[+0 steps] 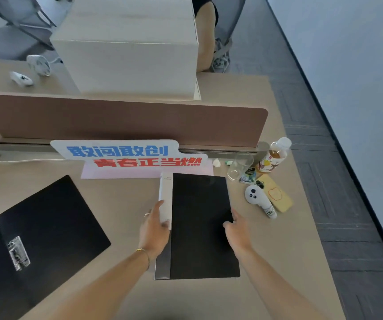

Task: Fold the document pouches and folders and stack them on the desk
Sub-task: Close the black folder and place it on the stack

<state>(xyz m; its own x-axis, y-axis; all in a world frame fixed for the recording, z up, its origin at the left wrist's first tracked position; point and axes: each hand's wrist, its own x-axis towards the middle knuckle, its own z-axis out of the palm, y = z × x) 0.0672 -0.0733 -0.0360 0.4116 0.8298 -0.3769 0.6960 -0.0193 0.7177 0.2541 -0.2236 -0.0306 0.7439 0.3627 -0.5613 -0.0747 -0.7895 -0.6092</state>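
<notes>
A closed black folder with a white spine label lies flat on the desk in front of me. My left hand grips its left spine edge, thumb over the white label. My right hand rests with spread fingers on the folder's right edge. A second black folder lies open and flat at the left, a metal clip showing inside it.
A sign with blue and red characters leans on the brown divider. At the right stand a glass, a drink bottle, a yellow phone and a white toy. A large cardboard box sits beyond the divider.
</notes>
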